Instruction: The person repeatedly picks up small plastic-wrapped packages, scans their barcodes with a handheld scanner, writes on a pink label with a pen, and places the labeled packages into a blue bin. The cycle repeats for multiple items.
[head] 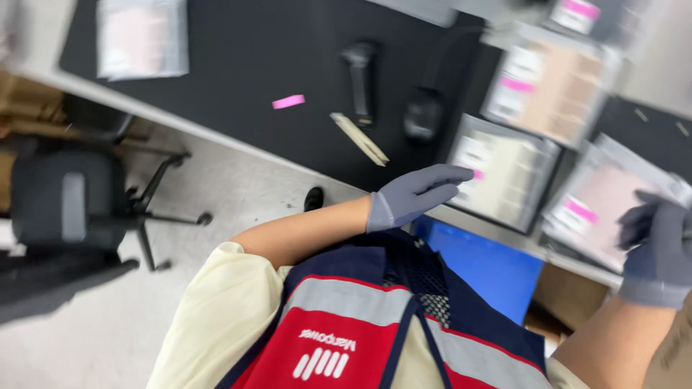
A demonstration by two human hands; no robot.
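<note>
Pink-labelled packet (pixel 592 209), a clear bag with a pale insert: it sits at the near edge of the table, to my right, tilted, with its right-hand end in my right hand (pixel 657 248). The grey glove is curled around that end, fingers closed on the bag. The picture is blurred there, so the exact finger placement is unclear.

Left hand (pixel 417 193), also in a grey glove: flat and spread, fingers straight, gripping nothing. Its fingertips reach the near-left corner of a second packet (pixel 504 173), cream insert, which lies flat just left of the first. I cannot tell whether they press on it or only touch.

Below both hands: my red and navy vest (pixel 346 324), and a blue bin (pixel 490 266) under the table edge.

Further out on the black table mat (pixel 238 57):
- a beige flat stick (pixel 359 138), lying at an angle, just beyond my left hand
- a black mouse (pixel 423 115) and a black handheld scanner (pixel 360 72), side by side
- a small pink slip (pixel 288 101), alone, left of the stick
- a third packet (pixel 548 79) behind the cream one
- a clear bag (pixel 142 36) in the far left corner

On the floor to the left: a black office chair (pixel 72 202), well apart from me.
</note>
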